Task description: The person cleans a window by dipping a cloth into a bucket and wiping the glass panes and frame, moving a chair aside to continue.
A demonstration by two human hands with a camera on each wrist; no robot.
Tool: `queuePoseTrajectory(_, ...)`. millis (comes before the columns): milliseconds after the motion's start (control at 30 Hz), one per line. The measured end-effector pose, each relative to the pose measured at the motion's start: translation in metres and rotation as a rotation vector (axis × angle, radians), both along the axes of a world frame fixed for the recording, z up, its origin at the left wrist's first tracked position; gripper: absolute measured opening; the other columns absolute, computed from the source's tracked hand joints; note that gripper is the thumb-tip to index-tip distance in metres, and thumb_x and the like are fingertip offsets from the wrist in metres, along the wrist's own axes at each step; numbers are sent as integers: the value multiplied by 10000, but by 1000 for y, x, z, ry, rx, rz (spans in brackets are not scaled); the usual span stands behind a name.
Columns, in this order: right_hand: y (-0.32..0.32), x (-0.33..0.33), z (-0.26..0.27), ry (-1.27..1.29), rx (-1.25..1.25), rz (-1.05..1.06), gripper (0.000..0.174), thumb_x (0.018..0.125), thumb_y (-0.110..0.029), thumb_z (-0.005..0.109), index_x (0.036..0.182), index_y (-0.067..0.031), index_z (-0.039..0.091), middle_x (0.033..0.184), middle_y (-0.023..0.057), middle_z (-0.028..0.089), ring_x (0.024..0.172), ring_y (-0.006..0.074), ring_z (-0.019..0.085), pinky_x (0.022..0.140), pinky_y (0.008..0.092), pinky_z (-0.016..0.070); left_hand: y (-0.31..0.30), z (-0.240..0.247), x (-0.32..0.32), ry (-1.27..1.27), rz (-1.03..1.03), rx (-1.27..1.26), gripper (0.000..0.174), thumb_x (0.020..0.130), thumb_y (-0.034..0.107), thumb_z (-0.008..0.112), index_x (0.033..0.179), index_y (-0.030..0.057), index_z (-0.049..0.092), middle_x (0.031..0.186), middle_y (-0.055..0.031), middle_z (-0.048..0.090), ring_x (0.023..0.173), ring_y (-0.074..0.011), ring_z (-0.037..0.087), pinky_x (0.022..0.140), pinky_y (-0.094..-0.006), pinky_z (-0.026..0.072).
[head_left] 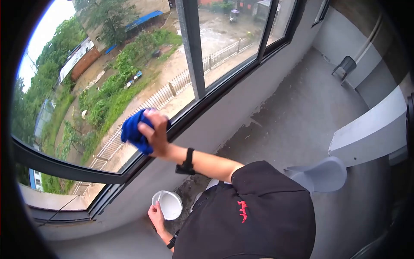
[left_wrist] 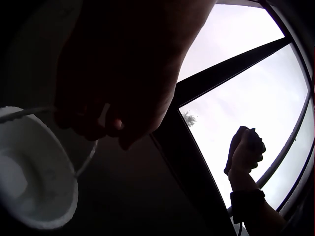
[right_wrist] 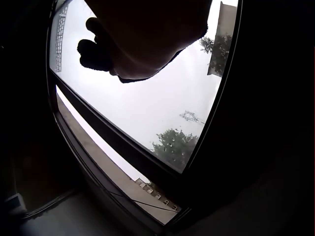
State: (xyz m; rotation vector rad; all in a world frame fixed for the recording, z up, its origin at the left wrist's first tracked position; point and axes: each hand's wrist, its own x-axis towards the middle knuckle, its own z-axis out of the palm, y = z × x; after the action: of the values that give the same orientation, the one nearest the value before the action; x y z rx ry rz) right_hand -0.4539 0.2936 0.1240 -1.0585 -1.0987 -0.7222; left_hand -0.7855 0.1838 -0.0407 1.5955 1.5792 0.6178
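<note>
My right hand [head_left: 156, 134] grips a bunched blue cloth [head_left: 137, 129] against the lower part of the window pane [head_left: 142, 64], just above the dark frame. In the right wrist view, the same hand [right_wrist: 147, 44] is a dark silhouette before the glass, with cloth edges [right_wrist: 93, 56] showing past the fingers. Lower down, my left hand [head_left: 157, 216] holds a white bucket [head_left: 173, 205] by its thin handle. The left wrist view shows curled fingers on that handle [left_wrist: 88, 160], and the bucket's open mouth hangs below and beside the hand.
The dark window frame [head_left: 196, 52] runs diagonally beside me, above a grey wall [head_left: 207, 129]. A light grey plastic chair [head_left: 330, 175] stands behind me on the concrete floor [head_left: 297, 108]. Another dark chair [head_left: 345, 65] is at the far end.
</note>
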Motion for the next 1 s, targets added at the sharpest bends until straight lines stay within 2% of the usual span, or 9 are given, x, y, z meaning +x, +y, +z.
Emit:
queuePoseTrajectory(133, 4, -84, -26, -18, -98, 112, 568, 807, -242, 749, 1341, -195, 563, 1503, 202, 454, 1347, 426, 449, 1108, 565, 339, -5, 2, -15, 6, 15, -18, 539, 1019, 334, 677, 644, 25, 445, 598, 30, 394, 605, -84, 347, 535, -312, 312)
queuePoseTrajectory(200, 9, -110, -44, -114, -151, 129, 520, 844, -197, 673, 1350, -238, 564, 1501, 157, 466, 1355, 379, 459, 1116, 542, 355, -8, -5, -24, -54, 19, -53, 536, 1020, 329, 677, 644, 23, 450, 598, 30, 399, 608, -83, 346, 534, -312, 313)
queuePoseTrajectory(300, 14, -109, -61, -276, -157, 76, 473, 876, -198, 633, 1333, -300, 567, 1487, 100, 468, 1367, 316, 460, 1096, 493, 398, -8, 0, -26, -13, 23, -45, 540, 1017, 328, 680, 642, 19, 444, 600, 29, 397, 611, -87, 345, 535, -319, 317)
queuePoseTrajectory(433, 4, -78, -56, -301, -171, 74, 468, 854, -204, 668, 1301, -312, 582, 1445, 98, 517, 1311, 298, 509, 1069, 494, 410, -2, -4, -30, 19, 10, -38, 542, 1016, 327, 681, 642, 18, 440, 602, 28, 392, 615, -90, 341, 536, -323, 319)
queuePoseTrajectory(600, -10, 17, -60, -295, -99, -35, 429, 850, -214, 699, 1262, -287, 604, 1422, 123, 541, 1257, 338, 536, 1033, 513, 412, 7, -8, -23, 54, 29, -5, 544, 1011, 330, 687, 641, 13, 443, 597, 23, 396, 612, -94, 343, 537, -332, 323)
queuePoseTrajectory(800, -32, 180, -69, -170, 10, -129, 415, 884, -128, 711, 1277, -158, 581, 1369, 182, 542, 1215, 386, 552, 1013, 535, 455, 29, -15, 0, 53, 13, 19, 541, 1009, 324, 686, 639, 14, 442, 593, 20, 402, 609, -96, 346, 539, -331, 322)
queuePoseTrajectory(900, -46, 266, -74, -154, -26, -242, 832, 775, -234, 878, 1437, -97, 393, 1438, 253, 435, 1244, 438, 512, 1041, 564, 441, 35, -8, 18, 44, 14, 14, 539, 1010, 321, 683, 634, 19, 442, 594, 23, 409, 610, -95, 346, 540, -328, 319)
queuePoseTrajectory(933, -55, 288, -65, -137, -16, -239, 910, 737, -230, 906, 1452, -77, 366, 1450, 260, 416, 1258, 448, 500, 1054, 563, 431, 39, -9, 22, 26, 11, 0, 541, 1010, 324, 681, 633, 20, 441, 594, 22, 410, 611, -95, 345, 541, -329, 319)
queuePoseTrajectory(1000, -61, 340, -62, -70, 13, -323, 914, 769, -215, 887, 1478, -48, 335, 1451, 248, 414, 1270, 456, 486, 1088, 548, 401, 48, -16, 30, 34, -2, -6, 544, 1011, 331, 680, 634, 21, 439, 595, 22, 409, 611, -95, 344, 542, -329, 319)
